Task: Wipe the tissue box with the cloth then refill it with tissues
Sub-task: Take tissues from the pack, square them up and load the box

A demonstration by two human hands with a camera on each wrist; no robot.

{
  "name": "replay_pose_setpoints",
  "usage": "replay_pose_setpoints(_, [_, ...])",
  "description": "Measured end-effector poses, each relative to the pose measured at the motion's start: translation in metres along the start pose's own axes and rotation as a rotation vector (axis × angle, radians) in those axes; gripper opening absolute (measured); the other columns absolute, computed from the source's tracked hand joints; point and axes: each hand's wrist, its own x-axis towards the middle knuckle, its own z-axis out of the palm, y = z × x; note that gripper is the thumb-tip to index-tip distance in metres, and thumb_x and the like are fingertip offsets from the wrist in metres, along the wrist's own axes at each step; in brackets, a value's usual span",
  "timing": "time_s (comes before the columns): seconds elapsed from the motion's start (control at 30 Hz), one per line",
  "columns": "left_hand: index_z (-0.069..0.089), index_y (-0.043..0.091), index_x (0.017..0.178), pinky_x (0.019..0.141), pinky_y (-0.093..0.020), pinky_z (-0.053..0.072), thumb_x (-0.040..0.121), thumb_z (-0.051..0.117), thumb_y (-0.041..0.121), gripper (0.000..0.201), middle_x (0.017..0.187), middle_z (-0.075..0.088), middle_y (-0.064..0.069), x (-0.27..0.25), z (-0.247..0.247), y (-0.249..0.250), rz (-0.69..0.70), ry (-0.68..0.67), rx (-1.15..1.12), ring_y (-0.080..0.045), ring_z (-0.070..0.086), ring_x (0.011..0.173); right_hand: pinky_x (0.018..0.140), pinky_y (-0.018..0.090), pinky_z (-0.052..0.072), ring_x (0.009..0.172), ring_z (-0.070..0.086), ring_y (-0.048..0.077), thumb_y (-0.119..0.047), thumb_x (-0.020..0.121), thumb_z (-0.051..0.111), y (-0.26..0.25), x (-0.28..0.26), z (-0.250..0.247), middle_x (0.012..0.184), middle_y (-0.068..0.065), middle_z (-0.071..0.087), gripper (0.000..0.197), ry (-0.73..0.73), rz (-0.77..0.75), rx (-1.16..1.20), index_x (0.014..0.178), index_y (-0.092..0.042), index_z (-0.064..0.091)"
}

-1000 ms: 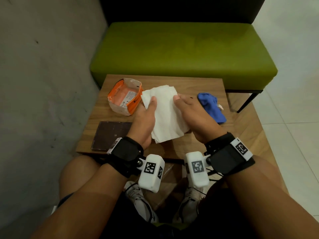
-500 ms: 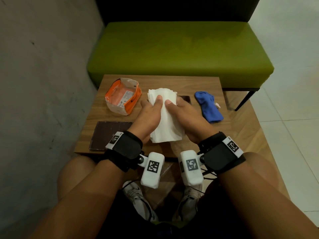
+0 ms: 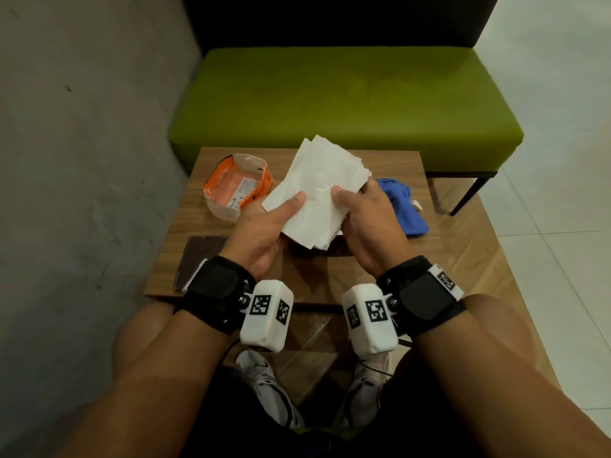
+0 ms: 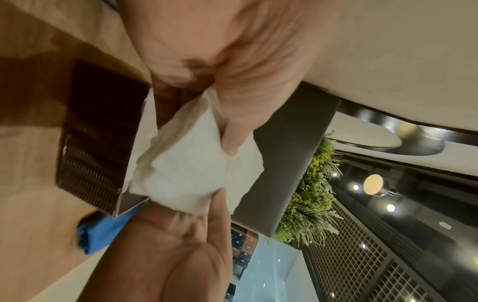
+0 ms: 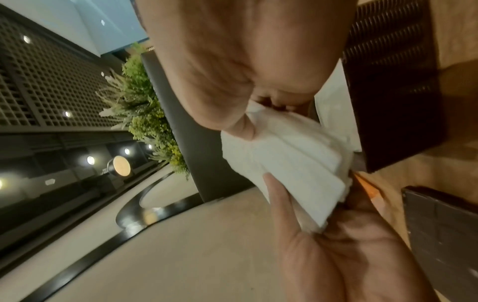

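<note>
Holding a stack of tissues [image 3: 315, 190] above the table [image 3: 390, 259] with both hands.
Your left hand [image 3: 264, 229] and right hand [image 3: 370, 223] each pinch it, thumb on top, fingers curled beneath. Dark woven tissue box [image 4: 98, 134] sits directly below; blue cloth [image 3: 401, 206] lies just right; orange wrapper [image 3: 236, 186] left.

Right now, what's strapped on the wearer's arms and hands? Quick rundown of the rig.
Bare forearms, no sleeves, no gloves. Each wrist has a wide black strap: left strap, right strap, each edged by a white tab with a black square-code marker. A rounded white camera pod hangs inside each wrist, left pod, right pod, each bearing two such markers. A thin dark cable hangs below the right pod.
</note>
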Motion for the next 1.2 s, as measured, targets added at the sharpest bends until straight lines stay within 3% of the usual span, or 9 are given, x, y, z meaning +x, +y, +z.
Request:
replay_pose_setpoints(0.2, [0.071,0.007,0.135,0.104,-0.047,0.06,0.098,0.078,0.011,0.038,0.125,0.08,-0.01,0.003,-0.018,0.023,0.019,-0.166,0.285,-0.028,0.077,0.118,0.107,0.055,0.057,0.121,0.073,0.033,-0.051,0.103,0.063,-0.04,0.006,-0.017,0.13,0.012,0.075,0.055,-0.095,0.145,-0.137,0.14,-0.011,0.062])
replay_pose_setpoints(0.3, [0.075,0.009,0.127,0.098,-0.045,0.064,0.096,0.08,0.011,0.031,0.121,0.081,-0.011,0.004,-0.015,0.028,0.064,-0.145,0.32,-0.03,0.078,0.115,0.102,0.05,0.06,0.113,0.077,0.029,-0.04,0.101,0.071,-0.04,0.005,-0.017,0.121,0.01,0.079,0.045,-0.135,0.166,-0.281,0.134,-0.009,0.067])
replay_pose_setpoints(0.43, [0.083,0.024,0.086,0.092,-0.043,0.065,0.104,0.071,0.015,0.023,0.096,0.085,0.003,0.001,-0.002,0.027,0.122,0.033,0.126,-0.023,0.081,0.1,0.085,0.039,0.066,0.109,0.078,0.027,-0.025,0.105,0.068,-0.022,0.002,-0.011,0.122,0.012,0.078,0.035,-0.052,0.131,-0.215,0.134,-0.005,0.065])
replay_pose_setpoints(0.53, [0.069,0.024,0.097,0.094,-0.038,0.063,0.111,0.06,0.035,0.02,0.085,0.082,0.015,0.004,0.002,0.024,0.104,0.113,0.196,-0.01,0.079,0.089,0.097,0.045,0.062,0.114,0.076,0.022,-0.037,0.104,0.069,-0.01,0.001,-0.008,0.126,0.004,0.078,0.041,-0.026,0.079,-0.228,0.138,-0.014,0.065])
replay_pose_setpoints(0.67, [0.064,0.028,0.131,0.111,-0.046,0.056,0.109,0.054,0.054,0.035,0.132,0.074,0.004,0.012,0.002,0.017,0.096,0.146,0.29,-0.018,0.071,0.122,0.093,0.049,0.064,0.103,0.079,0.018,-0.051,0.103,0.063,-0.011,-0.002,-0.002,0.115,-0.003,0.08,0.038,0.049,0.091,-0.217,0.129,-0.023,0.067])
replay_pose_setpoints(0.83, [0.061,0.025,0.145,0.109,-0.043,0.057,0.106,0.056,0.056,0.05,0.138,0.072,0.004,0.015,0.002,0.012,0.082,0.126,0.302,-0.018,0.07,0.125,0.082,0.041,0.066,0.098,0.08,0.019,-0.048,0.105,0.061,-0.017,-0.005,-0.003,0.115,0.001,0.08,0.039,0.065,0.111,-0.182,0.131,-0.019,0.065])
replay_pose_setpoints(0.97, [0.064,0.017,0.142,0.099,-0.039,0.062,0.112,0.058,0.033,0.034,0.13,0.076,-0.001,0.018,-0.002,0.012,0.119,0.098,0.273,-0.019,0.075,0.118,0.095,0.044,0.064,0.112,0.077,0.023,-0.022,0.106,0.065,-0.012,-0.006,-0.01,0.126,0.006,0.077,0.035,0.002,0.093,-0.193,0.14,-0.012,0.062])
replay_pose_setpoints(1.13, [0.073,0.015,0.116,0.095,-0.047,0.064,0.107,0.065,0.041,0.029,0.12,0.082,-0.01,0.013,-0.003,0.016,0.029,0.103,-0.004,-0.029,0.078,0.114,0.104,0.056,0.058,0.12,0.073,0.034,-0.002,0.102,0.065,-0.002,0.002,-0.013,0.134,0.017,0.072,0.043,0.023,0.024,-0.012,0.144,-0.002,0.055])
replay_pose_setpoints(1.2, [0.069,0.017,0.125,0.092,-0.05,0.066,0.104,0.063,0.052,0.042,0.125,0.08,-0.012,0.009,-0.001,0.013,-0.087,0.04,-0.109,-0.032,0.078,0.114,0.107,0.06,0.055,0.125,0.07,0.036,0.002,0.101,0.065,0.003,0.003,-0.01,0.138,0.018,0.07,0.048,0.023,-0.009,0.036,0.146,-0.002,0.053])
